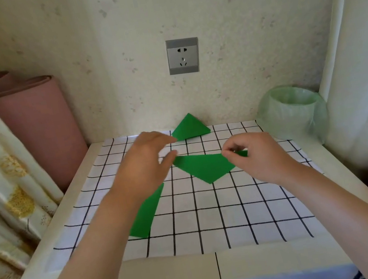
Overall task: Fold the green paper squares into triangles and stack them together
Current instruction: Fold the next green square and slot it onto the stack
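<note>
The checked cloth is covering the table, and three green paper pieces are lying on it. The centre triangle is lying flat just beyond the cloth's middle, its long edge facing 12 o'clock and its apex pointing to 6 o'clock. The right grip is grasping this triangle, thumb and forefinger pinching its 3 o'clock corner, with a green tip showing past the fingers. The left grip is released and blurred, its fingers reaching out over the cloth. Its thumb tip is lying at the triangle's 9 o'clock corner, contact not determinable. The far triangle is resting at 12 o'clock, at the table's far edge by the wall, its nearest corner close to the left fingertips. A third green piece is lying at 8 o'clock, partly hidden beneath the left forearm, so its shape cannot be confirmed. A bin lined with a pale green bag is standing at 2 o'clock, and a pink roll is standing at 10 o'clock.
</note>
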Demonstrator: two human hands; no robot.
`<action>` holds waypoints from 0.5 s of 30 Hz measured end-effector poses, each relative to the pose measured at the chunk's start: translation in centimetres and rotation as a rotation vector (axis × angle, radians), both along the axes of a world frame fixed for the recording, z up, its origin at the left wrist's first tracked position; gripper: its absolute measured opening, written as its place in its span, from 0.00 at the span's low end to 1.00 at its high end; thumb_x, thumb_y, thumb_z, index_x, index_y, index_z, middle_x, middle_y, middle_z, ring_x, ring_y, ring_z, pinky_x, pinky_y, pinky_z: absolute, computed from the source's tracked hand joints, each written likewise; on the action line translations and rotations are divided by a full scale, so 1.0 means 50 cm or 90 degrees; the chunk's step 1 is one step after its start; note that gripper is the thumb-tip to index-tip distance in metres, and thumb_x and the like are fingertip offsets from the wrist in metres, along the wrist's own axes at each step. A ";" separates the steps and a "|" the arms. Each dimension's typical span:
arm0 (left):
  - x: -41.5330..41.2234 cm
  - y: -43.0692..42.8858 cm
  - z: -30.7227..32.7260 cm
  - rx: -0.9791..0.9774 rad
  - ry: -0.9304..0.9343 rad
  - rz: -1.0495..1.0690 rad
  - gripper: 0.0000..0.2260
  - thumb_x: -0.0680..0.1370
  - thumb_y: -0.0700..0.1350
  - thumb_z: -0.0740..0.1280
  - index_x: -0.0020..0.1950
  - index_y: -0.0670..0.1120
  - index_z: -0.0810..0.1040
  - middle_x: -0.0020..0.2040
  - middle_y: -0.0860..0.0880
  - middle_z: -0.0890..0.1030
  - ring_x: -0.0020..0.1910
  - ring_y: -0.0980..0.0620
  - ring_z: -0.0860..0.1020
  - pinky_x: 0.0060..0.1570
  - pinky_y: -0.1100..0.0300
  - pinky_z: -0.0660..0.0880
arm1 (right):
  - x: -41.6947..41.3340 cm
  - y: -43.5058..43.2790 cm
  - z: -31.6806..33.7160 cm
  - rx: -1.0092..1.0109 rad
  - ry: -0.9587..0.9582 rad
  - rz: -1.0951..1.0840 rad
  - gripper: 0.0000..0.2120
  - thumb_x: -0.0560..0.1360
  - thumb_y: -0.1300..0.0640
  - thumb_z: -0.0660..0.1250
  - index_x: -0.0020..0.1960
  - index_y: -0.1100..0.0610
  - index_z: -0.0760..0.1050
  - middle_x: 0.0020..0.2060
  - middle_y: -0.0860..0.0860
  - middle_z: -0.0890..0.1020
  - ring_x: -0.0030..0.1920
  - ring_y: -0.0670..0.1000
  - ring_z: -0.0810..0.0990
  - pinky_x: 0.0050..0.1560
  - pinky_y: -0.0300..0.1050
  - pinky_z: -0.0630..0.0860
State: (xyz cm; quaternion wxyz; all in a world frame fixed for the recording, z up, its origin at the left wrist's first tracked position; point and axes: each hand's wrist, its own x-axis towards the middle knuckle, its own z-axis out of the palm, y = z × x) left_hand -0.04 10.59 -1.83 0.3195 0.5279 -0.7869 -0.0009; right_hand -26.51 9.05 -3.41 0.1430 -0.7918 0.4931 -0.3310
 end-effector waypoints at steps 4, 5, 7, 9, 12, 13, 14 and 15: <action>-0.057 0.012 -0.014 0.031 -0.035 -0.073 0.12 0.78 0.50 0.68 0.60 0.52 0.81 0.56 0.54 0.81 0.57 0.55 0.75 0.58 0.60 0.72 | 0.020 0.009 0.004 -0.012 -0.015 0.041 0.06 0.75 0.57 0.70 0.43 0.47 0.82 0.39 0.38 0.83 0.43 0.40 0.81 0.45 0.37 0.76; -0.062 0.013 -0.017 0.053 -0.035 -0.069 0.09 0.79 0.49 0.67 0.57 0.53 0.82 0.52 0.55 0.83 0.53 0.55 0.77 0.54 0.57 0.75 | 0.021 0.010 0.005 -0.013 -0.019 0.042 0.06 0.75 0.57 0.70 0.43 0.47 0.82 0.39 0.38 0.83 0.43 0.40 0.81 0.45 0.38 0.76; -0.067 0.016 -0.018 0.106 -0.019 -0.069 0.06 0.80 0.49 0.66 0.51 0.53 0.83 0.45 0.58 0.83 0.45 0.57 0.79 0.48 0.55 0.77 | 0.021 0.012 0.005 -0.011 -0.020 0.045 0.05 0.75 0.57 0.70 0.43 0.47 0.82 0.39 0.38 0.83 0.43 0.40 0.81 0.45 0.38 0.76; -0.066 0.017 -0.020 0.137 -0.005 -0.073 0.06 0.80 0.48 0.66 0.49 0.53 0.83 0.42 0.58 0.83 0.41 0.59 0.79 0.45 0.55 0.77 | 0.022 0.014 0.004 -0.003 -0.015 0.045 0.05 0.75 0.57 0.71 0.44 0.47 0.82 0.39 0.38 0.84 0.44 0.39 0.81 0.46 0.37 0.76; -0.052 0.010 -0.018 0.163 0.000 -0.045 0.06 0.80 0.48 0.66 0.48 0.53 0.83 0.41 0.58 0.83 0.39 0.60 0.78 0.42 0.59 0.76 | 0.017 0.008 0.006 0.017 -0.032 0.016 0.05 0.75 0.56 0.71 0.43 0.47 0.83 0.38 0.38 0.84 0.42 0.39 0.81 0.46 0.37 0.77; -0.043 0.006 -0.015 0.170 0.005 -0.033 0.06 0.80 0.48 0.65 0.48 0.53 0.83 0.41 0.59 0.82 0.39 0.61 0.78 0.41 0.61 0.74 | 0.012 0.003 0.007 0.018 -0.037 0.000 0.05 0.75 0.56 0.71 0.43 0.47 0.83 0.37 0.38 0.84 0.41 0.40 0.81 0.47 0.40 0.78; -0.033 0.003 -0.012 0.176 0.015 -0.020 0.06 0.80 0.48 0.66 0.48 0.54 0.82 0.40 0.59 0.82 0.38 0.62 0.77 0.39 0.64 0.72 | 0.006 -0.002 0.008 0.020 -0.042 -0.017 0.05 0.76 0.55 0.71 0.43 0.47 0.83 0.36 0.39 0.84 0.40 0.41 0.81 0.47 0.43 0.78; -0.023 0.001 -0.008 0.182 0.026 -0.007 0.06 0.80 0.48 0.65 0.47 0.54 0.82 0.40 0.60 0.81 0.38 0.63 0.76 0.38 0.65 0.70 | -0.001 -0.007 0.007 0.021 -0.047 -0.036 0.05 0.76 0.55 0.70 0.43 0.47 0.82 0.36 0.40 0.84 0.40 0.42 0.81 0.48 0.45 0.78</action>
